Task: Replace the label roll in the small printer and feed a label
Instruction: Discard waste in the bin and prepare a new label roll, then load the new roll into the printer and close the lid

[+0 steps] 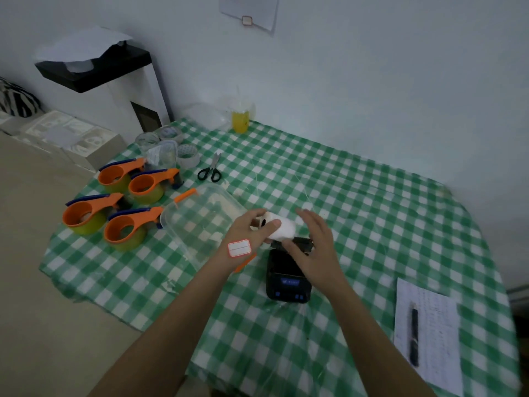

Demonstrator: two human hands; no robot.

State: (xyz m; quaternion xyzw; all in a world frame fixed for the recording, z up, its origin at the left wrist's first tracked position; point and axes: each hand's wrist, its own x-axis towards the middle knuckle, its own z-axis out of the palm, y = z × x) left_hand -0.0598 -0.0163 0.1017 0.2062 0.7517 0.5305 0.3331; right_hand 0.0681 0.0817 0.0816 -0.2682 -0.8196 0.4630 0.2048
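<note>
Hands meet over the middle of the worktop (357, 196), which has a green and white checked cloth. The left hand (252, 233) has its grip closed around a white label roll (282, 227), held just above the back end of the small black printer (287, 277). A white sticker with a red border (239, 248) sits on the back of that hand. The right hand (315, 245) is open, fingers spread, just beside the roll and over the printer's open lid. Four orange tape holders (114, 202) sit near the left edge.

Green-and-white checked tablecloth (357, 196), black printer (287, 279), white label roll (282, 228), orange tape dispensers (114, 207).
</note>
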